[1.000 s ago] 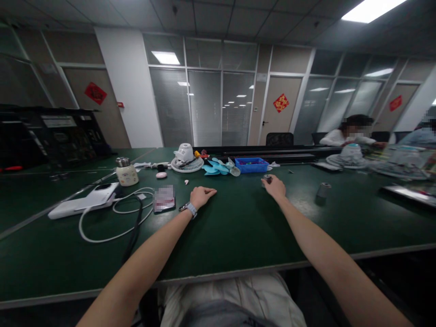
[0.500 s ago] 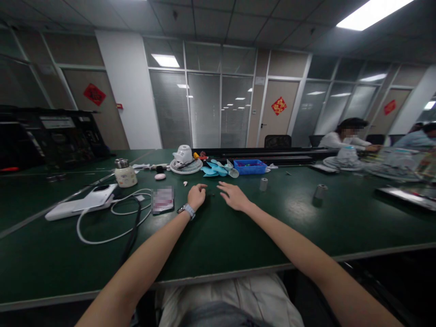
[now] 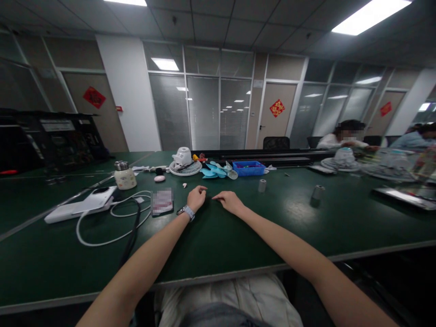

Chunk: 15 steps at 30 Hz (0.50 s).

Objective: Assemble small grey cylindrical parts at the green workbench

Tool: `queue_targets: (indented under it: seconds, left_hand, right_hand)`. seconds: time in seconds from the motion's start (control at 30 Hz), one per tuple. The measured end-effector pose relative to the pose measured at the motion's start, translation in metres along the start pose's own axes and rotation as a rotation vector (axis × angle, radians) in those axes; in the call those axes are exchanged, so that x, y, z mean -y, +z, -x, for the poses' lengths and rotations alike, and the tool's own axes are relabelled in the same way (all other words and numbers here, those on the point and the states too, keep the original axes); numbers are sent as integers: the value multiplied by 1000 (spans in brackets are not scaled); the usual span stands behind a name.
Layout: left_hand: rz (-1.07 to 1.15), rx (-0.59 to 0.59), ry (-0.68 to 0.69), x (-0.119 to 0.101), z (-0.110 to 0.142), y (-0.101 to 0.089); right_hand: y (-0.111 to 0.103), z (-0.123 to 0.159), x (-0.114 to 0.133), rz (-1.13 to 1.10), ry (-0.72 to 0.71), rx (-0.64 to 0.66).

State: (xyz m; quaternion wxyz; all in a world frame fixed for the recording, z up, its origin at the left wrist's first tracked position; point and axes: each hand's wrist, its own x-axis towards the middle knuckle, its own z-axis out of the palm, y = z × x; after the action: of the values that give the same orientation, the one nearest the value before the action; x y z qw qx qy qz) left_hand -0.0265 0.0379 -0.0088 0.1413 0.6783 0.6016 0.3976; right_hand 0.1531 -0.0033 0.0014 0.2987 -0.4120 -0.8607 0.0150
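Observation:
My left hand [image 3: 196, 198], with a watch [image 3: 186, 211] on the wrist, rests over the green table [image 3: 204, 240]. Its index finger stretches to the right, and nothing shows in its grip; the lower fingers are partly hidden. Just to its right, my right hand [image 3: 229, 201] has its fingertips pinched together close to the tabletop. Whatever the pinch holds is too small to make out. Near my left hand lie a small white piece [image 3: 185, 185] and a phone-sized flat object [image 3: 162, 201], its face blurred.
Behind my hands sit a white fan part [image 3: 184, 159], blue fan blades [image 3: 216, 170] and a blue tray [image 3: 248, 168]. Metal cylinders [image 3: 262, 185] stand to the right. At left are a bottle [image 3: 125, 177], a white power bank [image 3: 73, 209] and cables [image 3: 102, 244]. A person [image 3: 335, 138] sits far right.
My right hand's spread fingers have closed into a pinch and moved slightly left and down, where a tiny dark item lay between the hands. My left hand has hardly moved.

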Motion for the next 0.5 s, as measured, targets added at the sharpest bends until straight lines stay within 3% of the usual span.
queue_targets:
  seconds: [0.13, 0.33, 0.5]
  left_hand:
    - [4, 14, 0, 1, -1, 0]
    - [-4, 20, 9, 0, 0, 0]
    - [1, 35, 2, -2, 0, -1]
  right_hand:
    - [-29, 6, -26, 34, 88, -202]
    - [-87, 33, -99, 126, 388, -582]
    - [-98, 44, -127, 92, 515, -679]
